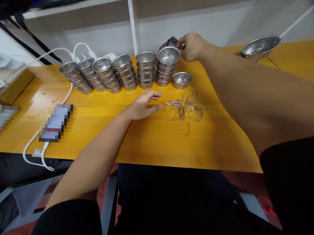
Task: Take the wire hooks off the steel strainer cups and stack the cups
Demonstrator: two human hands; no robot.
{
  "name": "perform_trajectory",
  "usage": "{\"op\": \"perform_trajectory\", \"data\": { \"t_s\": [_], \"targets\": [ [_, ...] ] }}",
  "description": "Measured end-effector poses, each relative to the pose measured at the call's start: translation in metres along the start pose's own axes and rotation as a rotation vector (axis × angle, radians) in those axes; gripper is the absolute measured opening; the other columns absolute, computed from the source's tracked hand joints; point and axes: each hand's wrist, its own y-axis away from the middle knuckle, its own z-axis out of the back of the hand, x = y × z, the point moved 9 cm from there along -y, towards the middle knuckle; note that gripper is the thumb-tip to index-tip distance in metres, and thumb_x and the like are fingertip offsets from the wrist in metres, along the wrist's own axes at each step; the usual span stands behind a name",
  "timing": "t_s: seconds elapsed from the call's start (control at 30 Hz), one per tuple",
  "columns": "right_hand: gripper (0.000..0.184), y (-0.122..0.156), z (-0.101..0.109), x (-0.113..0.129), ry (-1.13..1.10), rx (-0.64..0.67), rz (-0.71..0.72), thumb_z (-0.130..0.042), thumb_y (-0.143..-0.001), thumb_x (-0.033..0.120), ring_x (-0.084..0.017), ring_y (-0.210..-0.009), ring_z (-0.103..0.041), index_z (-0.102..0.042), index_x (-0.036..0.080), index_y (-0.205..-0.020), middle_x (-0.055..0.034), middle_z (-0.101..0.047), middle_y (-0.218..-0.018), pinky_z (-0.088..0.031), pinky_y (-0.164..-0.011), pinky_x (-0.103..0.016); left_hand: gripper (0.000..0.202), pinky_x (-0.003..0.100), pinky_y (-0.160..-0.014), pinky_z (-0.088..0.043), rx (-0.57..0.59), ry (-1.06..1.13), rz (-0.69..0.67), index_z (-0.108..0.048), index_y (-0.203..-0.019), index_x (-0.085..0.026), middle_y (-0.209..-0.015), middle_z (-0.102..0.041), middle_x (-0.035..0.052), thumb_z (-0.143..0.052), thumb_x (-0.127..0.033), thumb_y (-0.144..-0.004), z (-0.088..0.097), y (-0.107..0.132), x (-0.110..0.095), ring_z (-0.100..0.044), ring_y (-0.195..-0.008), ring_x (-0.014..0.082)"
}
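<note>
Seen from the head camera, a person's left hand [144, 107], its grip parted, was just beside curved metal wires [183, 108] on a counter [150, 141]. The right hand [193, 46] was at a metal cup [174, 42] behind six cup stacks [146, 68]; whether its grip was clamped could not be told.

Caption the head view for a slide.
Right hand at a cup behind stacked cups, left hand open beside curved wires.
</note>
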Motion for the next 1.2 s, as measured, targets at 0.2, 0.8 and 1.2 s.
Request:
{"op": "perform_trajectory", "data": {
  "t_s": [0.2,0.8,1.2],
  "targets": [
    [0.039,0.032,0.016,-0.066,0.164,-0.017,-0.046,-0.094,-0.126,0.034,-0.020,-0.097,-0.061,-0.096,0.003,-0.149,-0.0247,-0.094,-0.145,-0.051,-0.100,-0.037,0.058,0.064,-0.150,-0.065,-0.002,-0.014,0.008,-0.077,-0.156,-0.020,-0.170,-0.084,0.0223,-0.096,-0.045,-0.108,0.003,-0.001,-0.001,-0.083,-0.163,0.0377],
    [0.133,0.017,0.035,-0.022,0.001,-0.097,0.169,-0.113,-0.103,0.006,-0.049,-0.194,-0.048,-0.033,0.006,-0.209,-0.0404,-0.036,-0.206,-0.038,-0.161,-0.051,0.057,0.064,-0.148,-0.067,-0.024,-0.001,0.017,-0.076,-0.154,-0.018,-0.169,-0.084,0.0240,-0.096,-0.045,-0.108,0.004,0.002,0.002,-0.084,-0.161,0.0372],
    [0.070,-0.094,-0.044,0.047,0.165,0.261,0.358,-0.088,-0.112,-0.007,-0.034,-0.167,-0.075,-0.082,0.010,-0.179,-0.0226,-0.073,-0.190,-0.052,-0.149,-0.051,0.045,0.067,-0.150,-0.066,-0.031,0.038,0.017,-0.078,-0.153,-0.023,-0.167,-0.085,0.0191,-0.094,-0.042,-0.115,-0.006,0.011,0.003,-0.084,-0.160,0.0354]
  ]
}}
